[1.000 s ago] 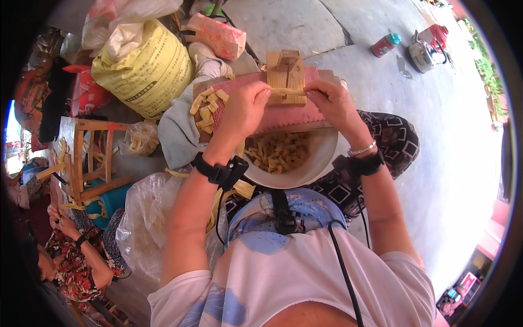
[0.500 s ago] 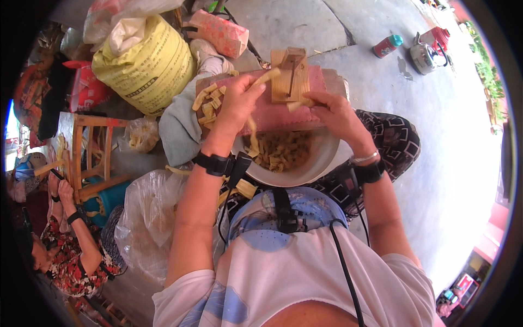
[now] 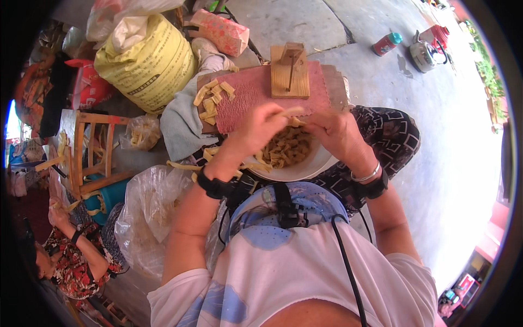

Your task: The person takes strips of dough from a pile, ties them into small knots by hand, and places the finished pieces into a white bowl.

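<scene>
Over the near edge of a board covered with pink cloth (image 3: pixel 248 95), my left hand (image 3: pixel 256 129) pinches a pale yellow strip (image 3: pixel 293 111), slightly blurred. Close on its right, my right hand (image 3: pixel 339 136) has its fingers closed at a short pale yellow piece (image 3: pixel 297 122). Under both hands a white basin (image 3: pixel 321 169) holds many cut yellow pieces (image 3: pixel 289 147). Beyond them, a wooden block with an upright post and a thin dark blade (image 3: pixel 280 82) stands on the cloth. More short pieces (image 3: pixel 210 101) lie at the board's left end.
A yellow woven sack (image 3: pixel 150 65), a small wooden stool (image 3: pixel 80 152) and a clear plastic bag (image 3: pixel 147 218) are on the left. There a co-worker (image 3: pixel 76 256) handles a strip. A red flask with a teal lid (image 3: pixel 388 43) and a kettle (image 3: pixel 425 57) stand far right.
Both hands have come back from the wooden block toward me, over the basin, and closer together. The strip in my left hand came along. The co-worker's hands have moved lower.
</scene>
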### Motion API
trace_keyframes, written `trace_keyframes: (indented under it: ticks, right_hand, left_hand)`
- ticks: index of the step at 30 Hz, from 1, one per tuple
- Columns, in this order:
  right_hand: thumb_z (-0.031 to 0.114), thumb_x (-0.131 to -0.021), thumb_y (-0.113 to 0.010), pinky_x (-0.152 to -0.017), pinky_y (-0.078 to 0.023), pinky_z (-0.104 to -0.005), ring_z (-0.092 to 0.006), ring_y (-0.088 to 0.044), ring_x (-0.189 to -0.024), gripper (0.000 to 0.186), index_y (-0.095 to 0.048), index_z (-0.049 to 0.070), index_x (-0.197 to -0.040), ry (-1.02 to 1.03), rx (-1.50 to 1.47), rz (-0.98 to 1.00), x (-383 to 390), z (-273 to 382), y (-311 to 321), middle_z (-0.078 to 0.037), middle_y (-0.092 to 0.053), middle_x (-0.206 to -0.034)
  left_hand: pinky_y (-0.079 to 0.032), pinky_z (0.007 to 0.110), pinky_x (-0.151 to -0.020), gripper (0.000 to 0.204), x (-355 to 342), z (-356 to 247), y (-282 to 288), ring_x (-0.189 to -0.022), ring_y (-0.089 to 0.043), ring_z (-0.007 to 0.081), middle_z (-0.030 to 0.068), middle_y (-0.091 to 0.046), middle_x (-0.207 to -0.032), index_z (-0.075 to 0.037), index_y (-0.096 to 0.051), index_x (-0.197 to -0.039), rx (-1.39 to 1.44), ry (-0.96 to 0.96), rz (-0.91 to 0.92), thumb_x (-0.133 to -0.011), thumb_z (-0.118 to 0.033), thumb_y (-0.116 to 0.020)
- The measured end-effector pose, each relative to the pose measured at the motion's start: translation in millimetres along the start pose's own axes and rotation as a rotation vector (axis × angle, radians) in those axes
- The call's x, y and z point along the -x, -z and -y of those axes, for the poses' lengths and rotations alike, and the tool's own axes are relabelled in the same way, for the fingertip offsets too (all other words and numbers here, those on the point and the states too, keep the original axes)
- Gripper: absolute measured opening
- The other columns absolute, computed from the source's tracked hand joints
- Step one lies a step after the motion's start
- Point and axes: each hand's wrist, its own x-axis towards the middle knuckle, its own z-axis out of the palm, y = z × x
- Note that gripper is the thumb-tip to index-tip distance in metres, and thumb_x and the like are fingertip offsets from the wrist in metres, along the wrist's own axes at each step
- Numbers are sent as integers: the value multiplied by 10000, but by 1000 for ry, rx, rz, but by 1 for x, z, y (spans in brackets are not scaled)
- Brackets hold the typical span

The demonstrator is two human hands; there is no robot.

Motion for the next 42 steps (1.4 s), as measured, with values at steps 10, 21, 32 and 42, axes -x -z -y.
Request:
trace_keyframes:
  ticks: [10,21,32,42]
  right_hand:
    - [124,-891,-588,-633,-483,-425,-405,-608,-772,146,-653,21,-972,-219,-328,-45,-9,5,-20,-226,-621,-865]
    - [103,-947,-537,-431,-313,-185,-45,-407,-479,222,-618,-31,-1104,-481,-1147,-267,21,-25,11,-12,-554,-693]
    - [43,-929,-522,-566,-428,-271,-108,-499,-624,159,-639,-4,-1026,-126,-10,-303,25,-45,0,-87,-596,-737]
    - [250,-939,-596,-963,-462,-361,-207,-568,-1125,357,-547,39,-1223,-460,-1619,115,35,-13,-30,-65,-590,-1206]
  left_hand:
    - [-439,231,-536,211,16,-33,-13,-591,-527,58,-19,-579,-678,-30,-672,-1006,96,197,177,-953,-217,-588]
    - [-402,271,-536,225,9,-54,-63,-601,-459,85,-2,-519,-702,4,-586,-900,588,-270,75,-954,-202,-512]
    - [-410,332,-563,73,10,-37,-60,-633,-513,174,58,-540,-757,-8,-551,-858,308,-151,62,-870,-78,-566]
    - [-491,382,-714,100,14,-19,-65,-895,-588,301,100,-543,-966,-24,-541,-844,-321,-663,-322,-793,-55,-622]
